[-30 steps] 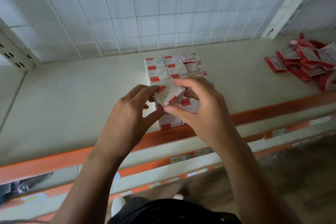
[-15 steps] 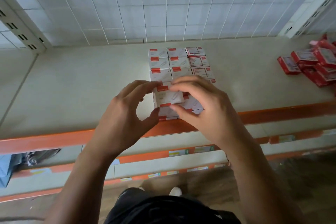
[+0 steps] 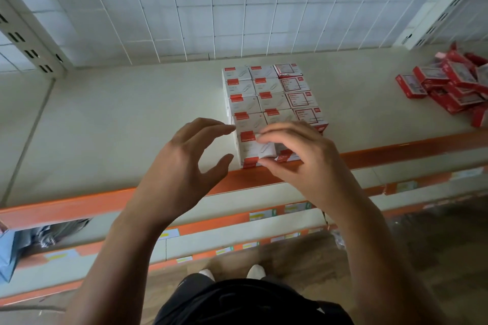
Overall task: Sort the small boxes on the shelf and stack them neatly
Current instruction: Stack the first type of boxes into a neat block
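White small boxes with red tabs (image 3: 264, 92) stand in tight rows in the middle of the shelf (image 3: 118, 126), reaching from the back towards the orange front lip. The frontmost white box (image 3: 250, 149) sits at the lip on top of another. My right hand (image 3: 301, 161) pinches it, fingers over its top and thumb against its front face. My left hand (image 3: 182, 163) hovers just left of that box with fingers spread and curved, touching nothing. The right column of the block shows boxes with red-framed labels (image 3: 301, 99).
A loose heap of red boxes (image 3: 449, 87) lies at the shelf's right end. A white wire grid panel (image 3: 211, 8) closes the back. The orange lip (image 3: 92, 203) runs along the front, with lower shelves and label strips (image 3: 264, 215) beneath.
The white box held tilted in both hands has been set down flat at the front of the block. My left hand has let go and drawn back to the left.
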A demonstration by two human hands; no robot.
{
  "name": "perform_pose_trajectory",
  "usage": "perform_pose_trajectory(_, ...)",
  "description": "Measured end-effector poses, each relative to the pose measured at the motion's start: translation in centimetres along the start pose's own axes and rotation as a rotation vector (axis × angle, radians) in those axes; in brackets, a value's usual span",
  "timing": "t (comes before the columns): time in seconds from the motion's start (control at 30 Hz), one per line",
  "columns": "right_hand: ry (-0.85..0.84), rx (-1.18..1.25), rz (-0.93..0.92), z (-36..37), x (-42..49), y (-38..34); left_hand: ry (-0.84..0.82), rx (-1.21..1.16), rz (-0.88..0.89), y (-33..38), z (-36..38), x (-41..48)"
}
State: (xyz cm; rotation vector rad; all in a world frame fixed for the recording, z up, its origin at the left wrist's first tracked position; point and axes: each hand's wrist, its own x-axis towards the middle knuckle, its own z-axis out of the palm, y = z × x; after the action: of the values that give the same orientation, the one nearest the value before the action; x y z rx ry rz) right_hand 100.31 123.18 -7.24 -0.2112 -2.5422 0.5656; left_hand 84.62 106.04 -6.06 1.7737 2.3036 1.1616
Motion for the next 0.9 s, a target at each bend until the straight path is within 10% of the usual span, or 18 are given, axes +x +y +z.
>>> perform_pose_trajectory(0.9,-0.187,0.017,0.087,-2.8,0.3,3.3,-0.058,0.121,0.004,0.3,3.9,2.0)
